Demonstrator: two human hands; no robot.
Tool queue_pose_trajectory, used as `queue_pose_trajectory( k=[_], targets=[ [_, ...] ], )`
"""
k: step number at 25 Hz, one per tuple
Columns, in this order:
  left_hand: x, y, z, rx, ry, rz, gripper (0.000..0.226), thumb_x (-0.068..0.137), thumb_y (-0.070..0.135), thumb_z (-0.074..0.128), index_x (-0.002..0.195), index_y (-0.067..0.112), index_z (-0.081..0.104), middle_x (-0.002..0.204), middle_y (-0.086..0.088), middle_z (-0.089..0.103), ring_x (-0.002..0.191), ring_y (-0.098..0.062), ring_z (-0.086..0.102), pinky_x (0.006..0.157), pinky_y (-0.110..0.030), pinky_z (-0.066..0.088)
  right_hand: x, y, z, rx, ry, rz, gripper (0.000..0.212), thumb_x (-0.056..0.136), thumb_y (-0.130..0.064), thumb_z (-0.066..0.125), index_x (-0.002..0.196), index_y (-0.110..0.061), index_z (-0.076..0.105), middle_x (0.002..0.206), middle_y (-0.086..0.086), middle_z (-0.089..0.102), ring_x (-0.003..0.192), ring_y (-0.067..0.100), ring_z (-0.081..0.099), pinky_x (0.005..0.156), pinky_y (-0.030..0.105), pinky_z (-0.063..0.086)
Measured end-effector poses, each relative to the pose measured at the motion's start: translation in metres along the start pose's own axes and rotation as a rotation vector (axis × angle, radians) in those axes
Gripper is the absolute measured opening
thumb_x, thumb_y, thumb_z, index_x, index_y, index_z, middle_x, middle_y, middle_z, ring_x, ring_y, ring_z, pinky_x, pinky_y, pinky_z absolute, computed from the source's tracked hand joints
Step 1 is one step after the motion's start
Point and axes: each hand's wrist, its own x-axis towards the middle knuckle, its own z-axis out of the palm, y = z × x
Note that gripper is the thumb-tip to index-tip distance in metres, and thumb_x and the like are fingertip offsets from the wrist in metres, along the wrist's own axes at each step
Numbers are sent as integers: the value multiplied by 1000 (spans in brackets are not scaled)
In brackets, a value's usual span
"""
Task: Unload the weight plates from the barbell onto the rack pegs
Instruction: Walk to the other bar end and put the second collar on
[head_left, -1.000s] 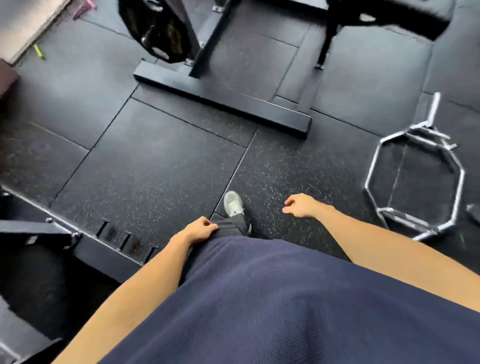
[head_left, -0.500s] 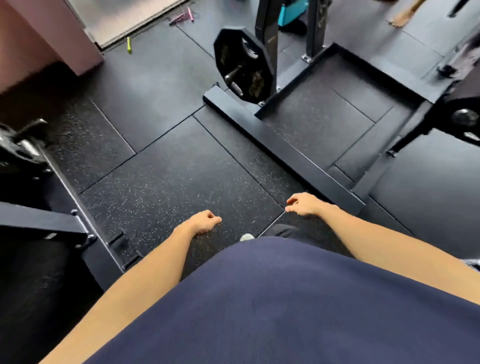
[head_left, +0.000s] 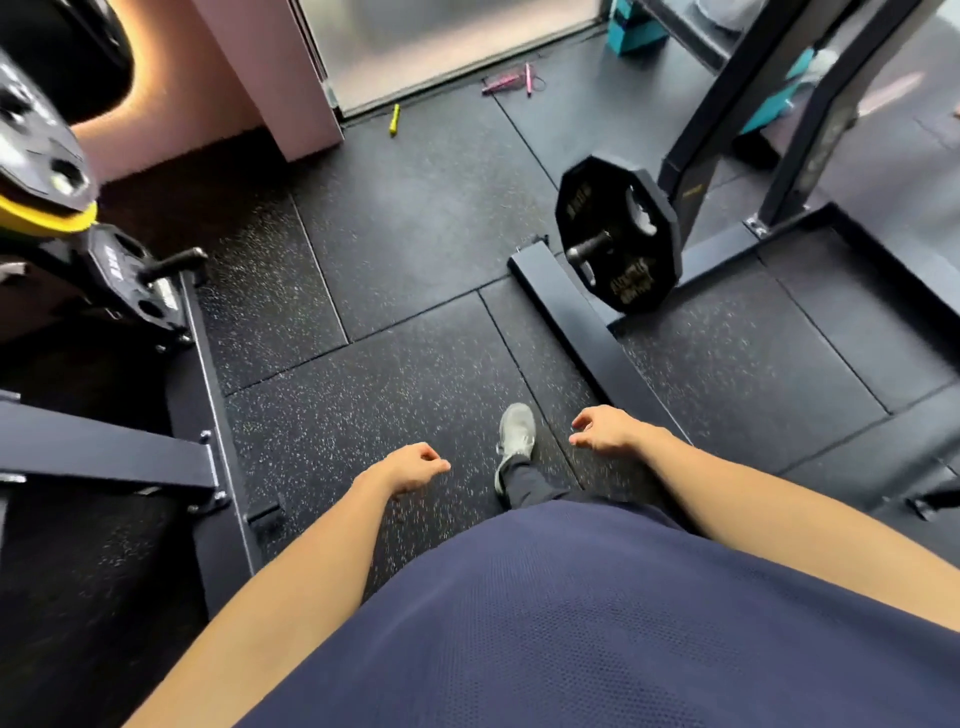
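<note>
Your 2 hands, left hand (head_left: 413, 467) and right hand (head_left: 602, 428), hang loose and hold nothing, and the black plate (head_left: 618, 234) on its peg (head_left: 587, 252) sits ahead, nearer your right hand.

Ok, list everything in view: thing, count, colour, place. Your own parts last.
weight plate: one, black, on a peg low on the right rack
rack frame: one, black, right, base bar on the floor
plates: several, black, one yellow-rimmed, on the left stand
marker: one, yellow, floor by the doorway
skipping rope: one, pink, floor by the doorway
floor mats: black, speckled
shoe: one, grey, centre
left hand: empty, loosely curled
right hand: empty, loosely curled
</note>
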Motion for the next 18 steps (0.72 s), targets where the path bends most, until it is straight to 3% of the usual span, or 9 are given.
queue_pose_trajectory(
  k=[3, 6, 8, 13, 18],
  targets=[
    [41, 32, -75, -77, 65, -29, 35, 94, 48, 53, 114, 20, 59, 102, -5, 63, 73, -18, 54, 63, -28, 43, 63, -26, -75, -40, 5, -22, 45, 92, -30, 61, 131, -9, 56, 136, 10, 57, 125, 26, 53, 105, 33, 40],
    [68, 56, -131, -89, 125, -24, 37, 94, 46, 55, 119, 20, 62, 113, 0, 61, 104, -21, 59, 88, -31, 45, 111, -57, -136, -74, 0, -63, 45, 92, -29, 61, 130, -7, 56, 136, 11, 57, 125, 26, 53, 105, 33, 41],
    [79, 64, -157, -125, 149, -48, 35, 94, 43, 56, 119, 19, 63, 119, 0, 61, 114, -22, 57, 93, -29, 41, 138, -82, -169, -101, -22, -81, 45, 92, -29, 61, 131, -7, 56, 136, 11, 57, 125, 26, 53, 105, 33, 41],
    [123, 66, -213, -209, 135, -114, 26, 90, 41, 59, 108, 24, 65, 121, 0, 65, 105, -20, 58, 88, -28, 43, 210, -129, -225, -180, -56, -126, 48, 92, -29, 61, 133, -6, 53, 139, 12, 54, 128, 26, 51, 106, 31, 40],
    [194, 74, -323, -193, 125, -95, 28, 90, 42, 58, 111, 24, 64, 121, -1, 64, 97, -18, 55, 84, -27, 42, 299, -190, -290, -242, -49, -96, 46, 92, -28, 59, 131, -4, 54, 138, 14, 55, 126, 27, 52, 104, 32, 40]
  ],
)
